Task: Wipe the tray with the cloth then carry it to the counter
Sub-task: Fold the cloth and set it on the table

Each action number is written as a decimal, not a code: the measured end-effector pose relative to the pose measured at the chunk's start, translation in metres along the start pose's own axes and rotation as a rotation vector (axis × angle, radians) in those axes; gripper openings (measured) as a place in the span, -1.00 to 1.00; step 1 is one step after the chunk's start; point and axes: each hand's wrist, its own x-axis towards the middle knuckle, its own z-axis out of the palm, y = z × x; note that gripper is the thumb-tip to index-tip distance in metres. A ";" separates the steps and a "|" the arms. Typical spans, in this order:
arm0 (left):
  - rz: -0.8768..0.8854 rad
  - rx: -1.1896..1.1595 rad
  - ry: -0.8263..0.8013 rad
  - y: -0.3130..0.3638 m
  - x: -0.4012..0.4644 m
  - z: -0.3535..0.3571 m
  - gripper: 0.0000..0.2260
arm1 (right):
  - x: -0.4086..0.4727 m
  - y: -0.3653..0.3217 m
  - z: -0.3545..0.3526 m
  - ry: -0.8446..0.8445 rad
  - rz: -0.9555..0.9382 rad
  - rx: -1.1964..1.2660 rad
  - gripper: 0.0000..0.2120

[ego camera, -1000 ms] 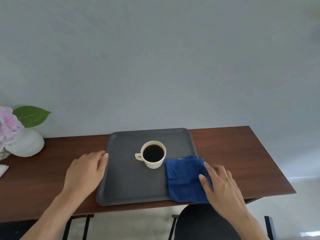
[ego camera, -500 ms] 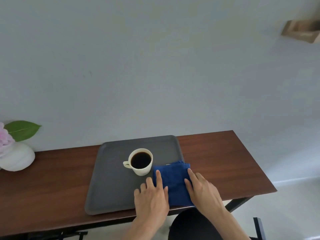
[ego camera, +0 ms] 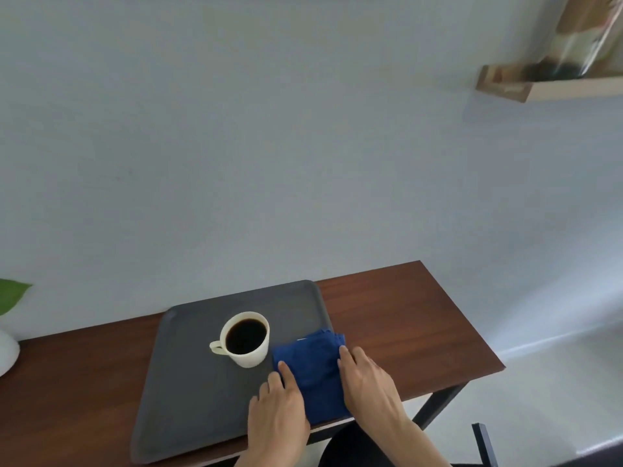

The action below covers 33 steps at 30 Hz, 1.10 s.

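A dark grey tray (ego camera: 188, 392) lies on a brown wooden table (ego camera: 404, 325). A cream cup (ego camera: 247, 338) of black coffee stands on the tray's middle. A folded blue cloth (ego camera: 315, 369) lies over the tray's front right corner. My left hand (ego camera: 278, 412) rests flat at the cloth's left edge, fingers spread, fingertips touching it. My right hand (ego camera: 369, 382) lies flat on the cloth's right side. Neither hand grips anything.
A white vase (ego camera: 6, 355) with a green leaf (ego camera: 11, 294) stands at the table's far left. A wooden wall shelf (ego camera: 546, 84) hangs at the upper right. A dark chair (ego camera: 485, 443) shows below the table's front right edge.
My left hand left the tray's left edge and came across to the cloth. The view has tilted up and shifted right. The right hand stays on the cloth.
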 end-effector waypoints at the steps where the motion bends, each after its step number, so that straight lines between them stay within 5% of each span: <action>1: 0.009 -0.009 0.009 0.000 0.001 0.002 -0.38 | 0.001 0.003 0.001 -0.007 -0.013 -0.005 -0.38; 11: 0.116 -0.058 0.056 0.067 0.038 0.002 -0.29 | 0.028 0.079 -0.045 0.116 -0.041 -0.052 -0.32; 16: 0.234 -0.022 0.010 0.131 0.077 0.001 -0.28 | 0.042 0.158 -0.054 0.028 0.064 -0.162 -0.32; 20: 0.218 0.096 0.011 0.150 0.087 0.014 -0.41 | 0.039 0.192 -0.048 0.025 0.105 -0.232 -0.60; 27: 0.237 0.110 0.096 0.144 0.094 0.027 -0.40 | 0.032 0.203 -0.036 -0.237 0.139 -0.204 -0.30; 33: 0.227 0.073 0.059 0.140 0.092 0.020 -0.37 | 0.033 0.204 -0.033 -0.251 0.158 -0.182 -0.13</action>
